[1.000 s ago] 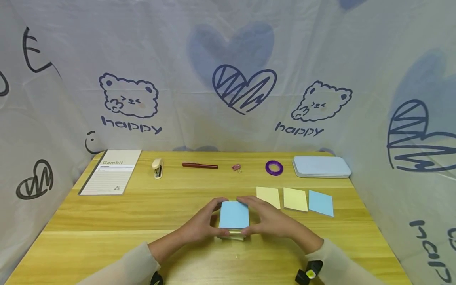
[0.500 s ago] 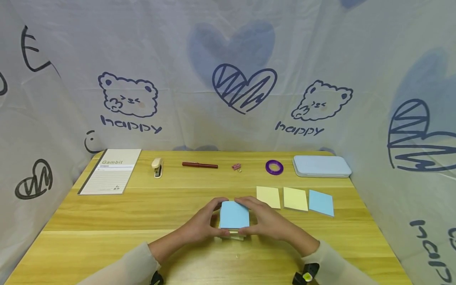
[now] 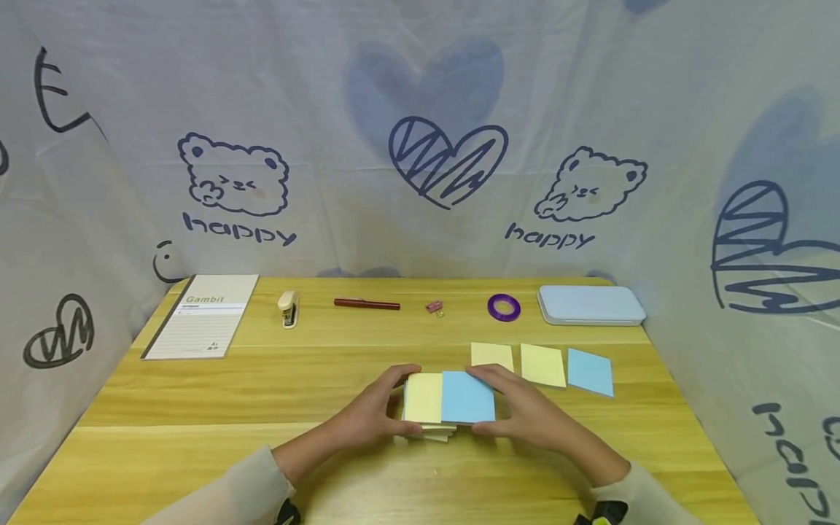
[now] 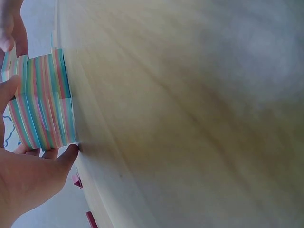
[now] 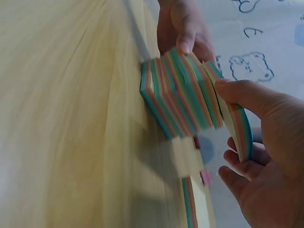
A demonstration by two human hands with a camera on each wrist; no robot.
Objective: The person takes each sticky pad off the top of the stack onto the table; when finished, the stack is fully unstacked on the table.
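Observation:
A thick pad of sticky notes [image 3: 423, 399] with striped multicoloured edges [image 4: 42, 107] stands on the wooden table [image 3: 197, 401] near the front middle. My left hand [image 3: 405, 401] grips its left side, thumb at the near edge and fingers at the far edge. My right hand [image 3: 485, 401] pinches a blue-topped wad of notes [image 3: 467, 397] shifted to the right of the pad, so a yellow sheet shows on top. In the right wrist view this wad [image 5: 236, 121] bends away from the pad [image 5: 178, 97] between thumb and fingers.
Two yellow notes [image 3: 492, 355] [image 3: 542, 364] and a blue note [image 3: 589, 372] lie in a row to the right. Along the back stand a notebook [image 3: 203, 315], stapler [image 3: 287, 308], red pen [image 3: 366, 304], pink clip [image 3: 434, 307], purple tape ring [image 3: 504, 307] and pale blue case [image 3: 590, 305].
My right hand has pulled the blue-topped wad to the right off the pad, baring a yellow sheet. The left hand has stayed on the pad.

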